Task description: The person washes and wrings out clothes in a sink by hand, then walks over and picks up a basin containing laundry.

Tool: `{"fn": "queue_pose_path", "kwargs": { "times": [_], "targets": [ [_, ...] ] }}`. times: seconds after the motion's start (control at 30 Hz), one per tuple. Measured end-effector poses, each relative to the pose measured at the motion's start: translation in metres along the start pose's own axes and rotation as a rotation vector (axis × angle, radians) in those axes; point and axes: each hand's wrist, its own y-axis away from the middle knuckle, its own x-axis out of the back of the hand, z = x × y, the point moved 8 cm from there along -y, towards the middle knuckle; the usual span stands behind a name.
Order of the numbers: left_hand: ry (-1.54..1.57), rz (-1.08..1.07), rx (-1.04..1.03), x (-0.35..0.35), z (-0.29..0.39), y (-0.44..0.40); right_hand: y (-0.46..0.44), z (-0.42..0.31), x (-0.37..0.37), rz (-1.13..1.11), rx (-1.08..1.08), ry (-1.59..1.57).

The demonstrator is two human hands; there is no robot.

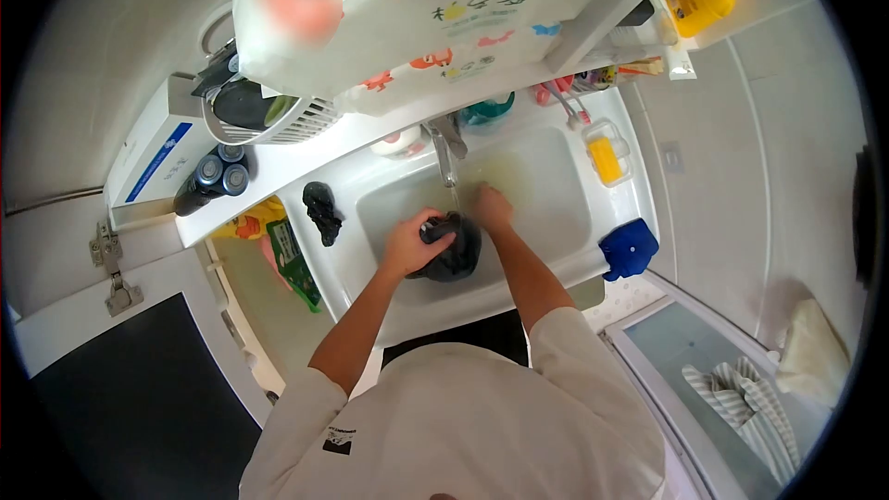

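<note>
1. Your pale shirt (463, 426) lay nearest the camera and filled the foreground; you stood close to the sink, presumably so that you could reach down into it.
2. The white sink (556, 185) spread ahead of you; its faucet (445, 162) reached over the inside and let a thin stream (455, 196) fall.
3. The black bundle (454, 255) rested in the sink, just below the faucet on your side; it was probably kept there for the water, though you could not tell what it was made of.
4. The blue cloth (630, 248) sat on the right rim, and a dark cloth (321, 213) on the left; both perhaps lay there to leave the middle free.
5. Your left hand (412, 245) was clasped over the bundle, thumb and fingers part-way spread, seemingly to steady it.
6. Your right hand (494, 208) was apart from the left, near the stream; whether it gripped anything, you could not tell.
</note>
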Motion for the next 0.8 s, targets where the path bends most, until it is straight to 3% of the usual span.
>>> {"fn": "queue_pose_path", "kwargs": {
  "times": [0.13, 0.33, 0.8],
  "targets": [
    [0.006, -0.013, 0.004, -0.003, 0.000, 0.005, -0.004, 0.012, -0.004, 0.004, -0.081, 0.026],
    [-0.003, -0.053, 0.040, -0.008, -0.003, 0.007, -0.027, 0.012, -0.010, -0.041, 0.036, 0.192],
    [0.017, -0.040, 0.037, -0.013, -0.008, 0.005, -0.042, 0.012, -0.012, -0.100, 0.018, 0.224]
  ]
}}
